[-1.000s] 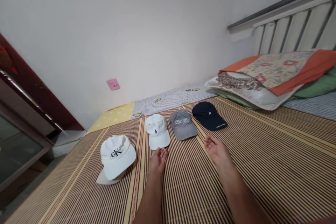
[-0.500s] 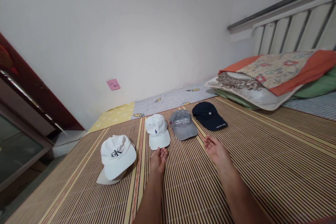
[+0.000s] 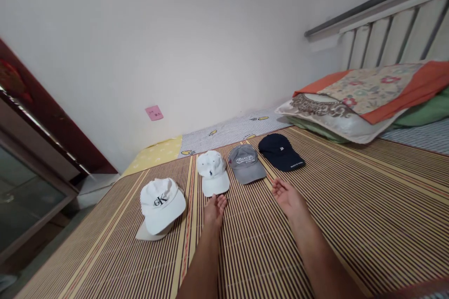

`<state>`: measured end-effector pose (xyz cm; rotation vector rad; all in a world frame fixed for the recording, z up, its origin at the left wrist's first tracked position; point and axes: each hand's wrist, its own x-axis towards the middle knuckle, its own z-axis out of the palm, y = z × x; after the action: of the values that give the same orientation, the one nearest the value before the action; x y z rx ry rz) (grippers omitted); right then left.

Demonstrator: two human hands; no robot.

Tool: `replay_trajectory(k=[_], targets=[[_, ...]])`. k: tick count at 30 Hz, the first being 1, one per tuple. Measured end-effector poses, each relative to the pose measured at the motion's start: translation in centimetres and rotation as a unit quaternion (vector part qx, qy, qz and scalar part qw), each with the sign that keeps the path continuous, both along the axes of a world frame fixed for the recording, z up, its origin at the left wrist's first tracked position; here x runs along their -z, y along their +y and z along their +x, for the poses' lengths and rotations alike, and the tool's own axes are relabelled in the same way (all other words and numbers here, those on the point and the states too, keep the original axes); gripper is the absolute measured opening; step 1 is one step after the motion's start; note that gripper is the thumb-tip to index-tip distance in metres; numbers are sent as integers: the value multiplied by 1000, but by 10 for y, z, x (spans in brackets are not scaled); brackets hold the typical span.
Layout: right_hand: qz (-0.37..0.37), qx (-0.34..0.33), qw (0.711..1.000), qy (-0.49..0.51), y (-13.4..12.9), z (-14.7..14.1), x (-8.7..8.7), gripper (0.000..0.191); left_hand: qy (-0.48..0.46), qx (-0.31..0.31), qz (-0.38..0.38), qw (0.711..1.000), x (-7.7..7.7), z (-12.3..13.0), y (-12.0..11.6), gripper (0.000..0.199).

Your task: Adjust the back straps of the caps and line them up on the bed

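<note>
My left hand (image 3: 215, 209) is palm up just below the brim of a white baseball cap (image 3: 212, 173) with a small dark emblem; whether the fingertips touch the brim I cannot tell. Its fingers are loosely bent and hold nothing. Empty too, with slightly curled fingers apart, my right hand (image 3: 286, 197) hovers between a grey cap (image 3: 247, 163) with white lettering and a navy cap (image 3: 281, 152). Farther left, a white cap with black letters (image 3: 163, 205) sits stacked over a beige cap (image 3: 149, 232), of which mostly the brim shows.
The caps lie on a striped bamboo mat (image 3: 252, 247) over a bed. Stacked pillows (image 3: 333, 119) with an orange floral cover (image 3: 375, 88) stand at the right, near a radiator (image 3: 389, 39). A pink note (image 3: 154, 113) is stuck on the wall. Left of the bed is a glass-panelled cabinet (image 3: 28, 196).
The view has shifted a little, so the caps and pillows appear slightly higher and the caps farther right. Both hands stay in nearly the same places, still empty.
</note>
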<state>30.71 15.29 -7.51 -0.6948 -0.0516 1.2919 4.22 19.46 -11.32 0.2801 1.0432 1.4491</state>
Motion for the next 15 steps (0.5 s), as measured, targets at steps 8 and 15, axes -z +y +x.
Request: replay_trajectory(k=[8, 15], targets=[[-13, -28, 999, 22, -5, -7, -10, 15, 16, -14, 10, 1000, 3, 1, -6, 31], [-9, -32, 999, -16, -10, -13, -8, 13, 139, 5, 64, 988, 4, 4, -32, 28]])
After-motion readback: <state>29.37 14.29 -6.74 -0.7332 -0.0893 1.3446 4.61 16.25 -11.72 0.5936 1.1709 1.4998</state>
